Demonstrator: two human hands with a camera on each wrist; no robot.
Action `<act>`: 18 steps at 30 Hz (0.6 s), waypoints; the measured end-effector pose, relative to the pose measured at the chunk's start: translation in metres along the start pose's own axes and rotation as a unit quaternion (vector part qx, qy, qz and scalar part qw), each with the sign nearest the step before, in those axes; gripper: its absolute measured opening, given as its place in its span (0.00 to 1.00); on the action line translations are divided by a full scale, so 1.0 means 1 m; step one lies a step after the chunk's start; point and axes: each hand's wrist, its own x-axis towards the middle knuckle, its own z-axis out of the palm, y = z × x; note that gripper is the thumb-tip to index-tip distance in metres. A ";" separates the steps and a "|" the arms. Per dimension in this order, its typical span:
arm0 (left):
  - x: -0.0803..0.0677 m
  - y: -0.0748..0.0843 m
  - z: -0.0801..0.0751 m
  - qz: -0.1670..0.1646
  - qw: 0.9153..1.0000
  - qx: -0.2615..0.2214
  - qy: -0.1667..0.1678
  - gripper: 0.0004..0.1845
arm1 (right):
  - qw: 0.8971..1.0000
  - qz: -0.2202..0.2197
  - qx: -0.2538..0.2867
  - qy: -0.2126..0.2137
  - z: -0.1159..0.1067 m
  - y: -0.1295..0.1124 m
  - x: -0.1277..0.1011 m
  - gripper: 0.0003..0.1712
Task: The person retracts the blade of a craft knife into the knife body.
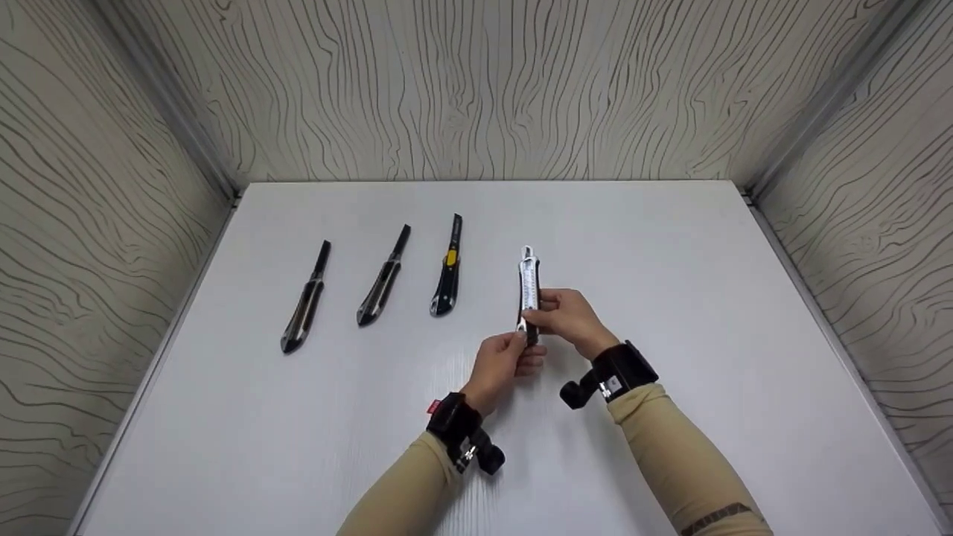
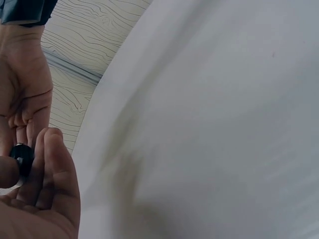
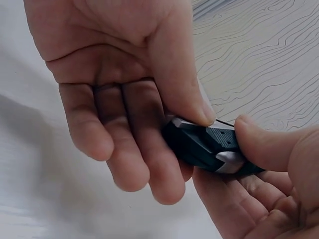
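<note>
Box cutter [image 1: 528, 286] is pinched in both my hands, left hand [image 1: 505, 365] at its butt, right hand [image 1: 569, 318] mid-body; slip here and the blade could nick me.

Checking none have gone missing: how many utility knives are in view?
4. Three lie in a row on the white table: left knife, middle knife, yellow-slider knife. The fourth, silver knife, is held by the left hand and right hand.
</note>
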 end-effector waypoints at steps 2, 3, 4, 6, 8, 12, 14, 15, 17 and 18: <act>0.001 0.000 0.002 0.000 1.000 0.002 0.001 0.20 | 1.000 0.005 0.001 0.009 -0.001 0.001 0.000 0.26; 0.002 0.000 0.003 0.001 1.000 0.005 0.001 0.20 | 1.000 0.009 -0.002 0.013 -0.002 0.001 0.000 0.26; 0.002 0.000 0.004 0.000 1.000 0.007 0.001 0.20 | 1.000 0.011 -0.004 0.017 -0.003 0.002 -0.001 0.27; 0.003 0.001 0.007 -0.004 1.000 0.012 0.000 0.20 | 1.000 0.016 -0.006 0.024 -0.005 0.003 -0.001 0.27; 0.005 0.001 0.009 -0.006 1.000 0.017 -0.001 0.20 | 0.999 0.019 -0.008 0.029 -0.007 0.004 -0.002 0.27; 0.008 0.002 0.015 -0.004 0.999 0.032 -0.005 0.20 | 0.999 0.012 -0.006 0.030 -0.013 0.007 -0.004 0.24; 0.010 0.002 0.018 -0.002 0.999 0.042 -0.007 0.20 | 0.999 0.014 -0.007 0.032 -0.016 0.007 -0.005 0.23; 0.010 0.003 0.019 -0.002 0.999 0.048 -0.008 0.20 | 0.999 0.015 -0.006 0.033 -0.018 0.007 -0.005 0.22; 0.012 0.004 0.022 -0.006 0.998 0.057 -0.012 0.20 | 0.999 0.017 -0.008 0.035 -0.021 0.008 -0.006 0.23; 0.013 0.004 0.023 -0.007 0.998 0.063 -0.013 0.20 | 0.999 0.019 -0.008 0.035 -0.022 0.009 -0.006 0.23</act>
